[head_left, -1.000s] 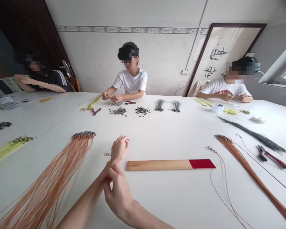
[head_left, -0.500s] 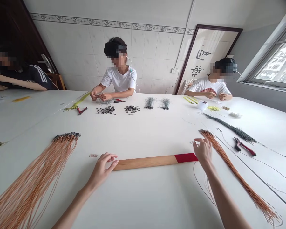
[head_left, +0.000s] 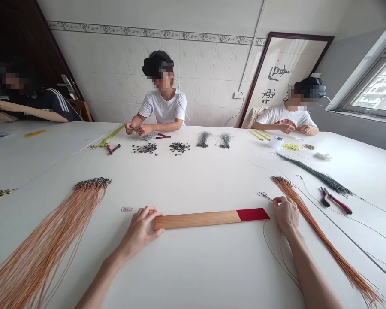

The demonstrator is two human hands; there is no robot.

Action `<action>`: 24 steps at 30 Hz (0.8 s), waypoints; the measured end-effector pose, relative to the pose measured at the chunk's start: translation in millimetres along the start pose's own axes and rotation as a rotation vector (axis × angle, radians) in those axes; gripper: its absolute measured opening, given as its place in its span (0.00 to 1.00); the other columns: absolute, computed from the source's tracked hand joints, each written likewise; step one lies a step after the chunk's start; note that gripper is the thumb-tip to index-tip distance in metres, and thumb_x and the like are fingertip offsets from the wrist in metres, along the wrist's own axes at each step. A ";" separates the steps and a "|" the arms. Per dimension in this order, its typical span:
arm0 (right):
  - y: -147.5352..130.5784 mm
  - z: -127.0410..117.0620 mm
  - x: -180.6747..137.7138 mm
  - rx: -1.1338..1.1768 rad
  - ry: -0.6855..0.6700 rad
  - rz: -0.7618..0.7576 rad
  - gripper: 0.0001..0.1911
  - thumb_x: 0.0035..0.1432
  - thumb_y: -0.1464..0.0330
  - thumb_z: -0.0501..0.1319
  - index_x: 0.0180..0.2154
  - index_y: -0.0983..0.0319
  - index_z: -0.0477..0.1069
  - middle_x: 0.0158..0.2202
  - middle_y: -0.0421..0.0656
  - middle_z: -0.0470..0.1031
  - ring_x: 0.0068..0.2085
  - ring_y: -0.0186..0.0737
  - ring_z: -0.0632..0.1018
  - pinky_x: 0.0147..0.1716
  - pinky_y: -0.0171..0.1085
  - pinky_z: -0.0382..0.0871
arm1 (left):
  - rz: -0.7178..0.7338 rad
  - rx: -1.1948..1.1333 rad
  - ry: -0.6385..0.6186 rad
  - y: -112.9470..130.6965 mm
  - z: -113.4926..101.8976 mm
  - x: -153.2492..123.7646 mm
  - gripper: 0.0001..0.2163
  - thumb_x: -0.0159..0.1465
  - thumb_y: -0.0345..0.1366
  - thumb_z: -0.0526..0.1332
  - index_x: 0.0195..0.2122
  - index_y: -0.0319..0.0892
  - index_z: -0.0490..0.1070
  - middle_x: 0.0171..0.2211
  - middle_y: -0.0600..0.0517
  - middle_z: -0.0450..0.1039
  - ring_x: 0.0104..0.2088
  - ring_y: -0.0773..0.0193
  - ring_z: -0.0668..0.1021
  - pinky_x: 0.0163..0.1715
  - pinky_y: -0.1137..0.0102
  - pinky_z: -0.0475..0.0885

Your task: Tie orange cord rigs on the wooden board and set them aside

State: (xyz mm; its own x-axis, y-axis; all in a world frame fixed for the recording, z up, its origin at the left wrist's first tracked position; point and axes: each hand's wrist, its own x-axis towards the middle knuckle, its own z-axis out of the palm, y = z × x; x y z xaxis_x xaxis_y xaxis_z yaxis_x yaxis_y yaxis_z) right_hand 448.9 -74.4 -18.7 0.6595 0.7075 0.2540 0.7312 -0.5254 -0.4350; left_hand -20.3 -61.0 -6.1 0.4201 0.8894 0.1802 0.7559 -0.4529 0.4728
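Observation:
A flat wooden strip (head_left: 196, 219) with a red end section (head_left: 253, 214) lies across the white table in front of me. My left hand (head_left: 144, 225) grips its left end, thumb on the near edge and fingers on the far edge. Just beyond the red end, my right hand (head_left: 285, 212) is closed in a pinch at a thin cord. Small metal hooks (head_left: 263, 195) lie at its fingertips. Below that hand, loose thin cords (head_left: 281, 253) loop over the table; the exact pinch point is partly hidden by the fingers.
Bundles of orange cords lie left (head_left: 67, 223) and right (head_left: 321, 240). Dark pliers (head_left: 334, 201) and a dark green cord bundle (head_left: 315, 171) are farther right. A small printed label (head_left: 126, 209) sits near my left hand. Co-workers sit across the table behind piles of small black parts (head_left: 179, 147).
My left hand has closed around the strip's left end. My right hand has moved slightly right and down to the table, fingers now pinched by the hooks. The view has shifted slightly.

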 end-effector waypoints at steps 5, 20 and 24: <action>2.0 1.4 1.4 -0.009 -0.004 -0.030 0.14 0.49 0.64 0.51 0.33 0.63 0.71 0.37 0.50 0.71 0.42 0.48 0.68 0.38 0.42 0.61 | 0.007 -0.041 -0.007 -2.7 0.1 -1.9 0.14 0.58 0.38 0.57 0.46 0.52 0.65 0.46 0.53 0.63 0.47 0.57 0.65 0.48 0.61 0.63; 4.5 2.6 15.1 0.013 -0.046 0.018 0.13 0.44 0.62 0.55 0.28 0.63 0.72 0.35 0.53 0.72 0.36 0.51 0.71 0.25 0.39 0.61 | -0.041 -0.094 0.000 3.9 -3.1 -3.6 0.12 0.57 0.37 0.57 0.44 0.51 0.67 0.45 0.53 0.64 0.46 0.57 0.66 0.47 0.61 0.63; -5.8 -6.4 13.4 0.034 -0.095 0.149 0.13 0.46 0.64 0.54 0.31 0.63 0.71 0.34 0.52 0.73 0.36 0.50 0.72 0.25 0.39 0.61 | -0.054 -0.091 -0.005 6.0 -3.6 -2.3 0.12 0.57 0.37 0.58 0.43 0.50 0.67 0.44 0.53 0.64 0.46 0.57 0.67 0.47 0.61 0.63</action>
State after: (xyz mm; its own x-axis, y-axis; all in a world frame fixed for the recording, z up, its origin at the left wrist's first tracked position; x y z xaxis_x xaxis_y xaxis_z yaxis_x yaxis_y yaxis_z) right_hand 454.7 -65.0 -7.2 0.7395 0.6652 0.1028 0.6194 -0.6128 -0.4907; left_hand -18.5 -65.5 -0.6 0.3826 0.9121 0.1477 0.7292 -0.3962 0.5579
